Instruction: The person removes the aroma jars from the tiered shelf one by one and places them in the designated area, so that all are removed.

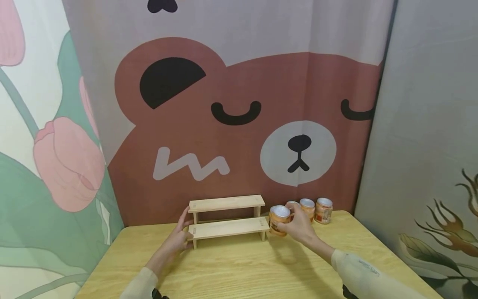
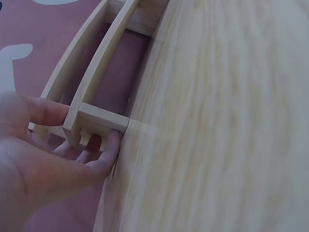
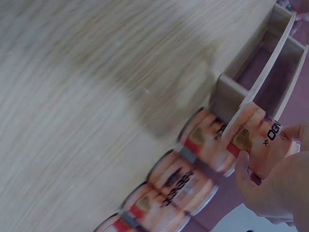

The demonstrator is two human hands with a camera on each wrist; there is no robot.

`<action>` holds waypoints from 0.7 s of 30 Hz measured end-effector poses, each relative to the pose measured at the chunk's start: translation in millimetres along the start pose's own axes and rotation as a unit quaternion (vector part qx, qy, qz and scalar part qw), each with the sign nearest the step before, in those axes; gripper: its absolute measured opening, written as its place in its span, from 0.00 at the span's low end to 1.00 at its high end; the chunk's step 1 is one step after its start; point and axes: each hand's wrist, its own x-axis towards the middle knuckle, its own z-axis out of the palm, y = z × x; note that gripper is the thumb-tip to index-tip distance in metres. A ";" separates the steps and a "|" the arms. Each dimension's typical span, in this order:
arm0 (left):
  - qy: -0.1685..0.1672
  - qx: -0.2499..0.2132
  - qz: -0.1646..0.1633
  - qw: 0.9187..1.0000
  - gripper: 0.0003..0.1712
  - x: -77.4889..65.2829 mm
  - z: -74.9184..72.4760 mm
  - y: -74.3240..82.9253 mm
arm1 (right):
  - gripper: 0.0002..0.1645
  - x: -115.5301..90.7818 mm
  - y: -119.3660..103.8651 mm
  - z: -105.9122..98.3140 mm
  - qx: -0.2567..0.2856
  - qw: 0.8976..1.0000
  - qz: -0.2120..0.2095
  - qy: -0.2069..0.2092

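A two-tier wooden shelf (image 1: 228,228) stands on the table against the curtain. My left hand (image 1: 178,237) grips its left end; in the left wrist view, the curled fingers (image 2: 110,152) lie about the end of a plank and its leg. My right hand (image 1: 300,225) holds an orange can (image 1: 278,222) with a pale top, upright beside the shelf's right end. Seen from the right wrist, the can (image 3: 258,140) is pinched between thumb and fingers, and its far side is hidden.
More orange cans of the same kind (image 1: 323,211) stand in a row at the table's back right, partly behind my right hand. The wooden table (image 1: 239,270) reaches back to a curtain (image 1: 239,162) with a bear print.
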 end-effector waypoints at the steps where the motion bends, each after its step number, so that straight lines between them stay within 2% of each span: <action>1: 0.000 0.001 0.001 1.000 0.63 -0.5 -0.2 0.0 | 0.39 -1.1 2.8 -3.2 0.000 1.000 0.004 -0.003; 12: -0.005 0.006 0.007 1.000 0.64 -5.2 -2.6 -0.8 | 0.45 -8.8 40.9 -20.6 -0.032 0.999 0.011 0.002; 21: -0.003 0.007 0.004 1.000 0.63 -3.4 1.6 -0.8 | 0.38 -11.0 68.0 -18.9 -0.045 0.999 -0.004 0.012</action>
